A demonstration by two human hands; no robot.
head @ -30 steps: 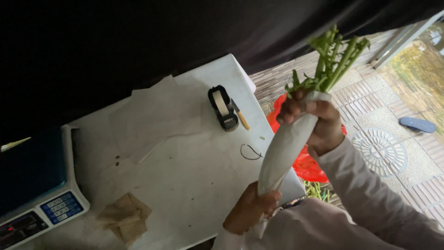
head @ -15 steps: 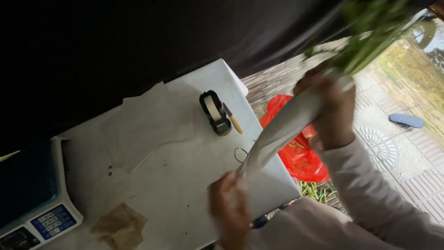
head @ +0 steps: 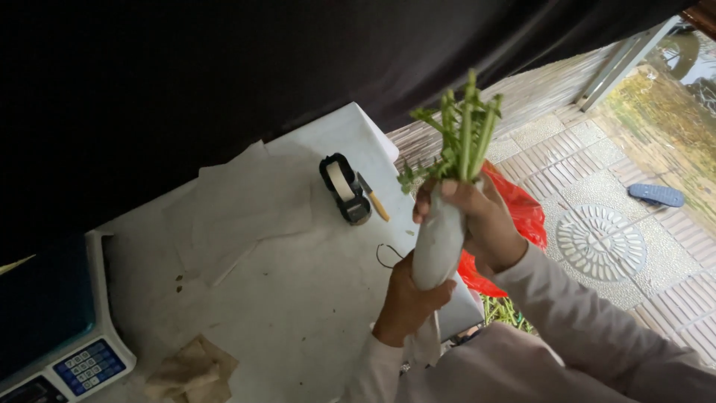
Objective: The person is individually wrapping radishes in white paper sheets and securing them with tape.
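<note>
Overhead, a black tarp (head: pixel 246 67) fills the top and left of the view. Below it, white counter (head: pixel 298 291), covered with white paper sheets (head: pixel 246 201). Tiled floor (head: pixel 641 246) to the right, with a round patterned drain cover (head: pixel 601 242) and a blue slipper (head: pixel 655 195) lying on it. Red plastic bag (head: pixel 522 213) just past the counter edge, behind the hands. Scale (head: pixel 52 336) with blue keypad at the left counter edge. White radish (head: pixel 438 242) held near upright above the counter's right edge, green stalks (head: pixel 462 130) up. Right hand (head: pixel 477 220) clenched round its top under the stalks; left hand (head: pixel 410 295) gripping the lower end, which looks wrapped in white paper. Brown paper scrap (head: pixel 190 369) at front. Black tape dispenser (head: pixel 344 188), small knife (head: pixel 373 198) just beside it.
</note>
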